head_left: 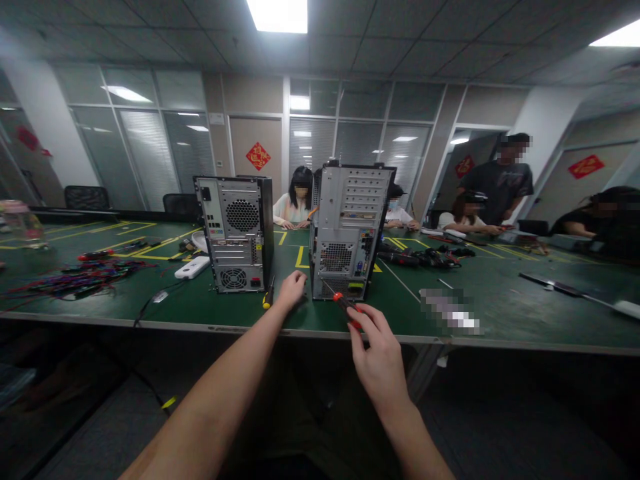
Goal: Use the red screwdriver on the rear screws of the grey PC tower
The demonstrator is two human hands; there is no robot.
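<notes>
Right grip [377, 343]: screwdriver [343, 301] grasped, aimed at taller PC [337, 220]
Left grip [291, 291]: placed beside it; closure cannot be told
Tabletop [530, 323]: 2 PCs carried

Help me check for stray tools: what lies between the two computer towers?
The head view shows a yellow-and-black screwdriver, the left hand and yellow markings between the left tower and right tower.

Left hand [293, 289] and right hand [377, 357] bare, forearms [215, 393] likewise; lap clothing [295, 407] dark, details lost in shadow.
</notes>
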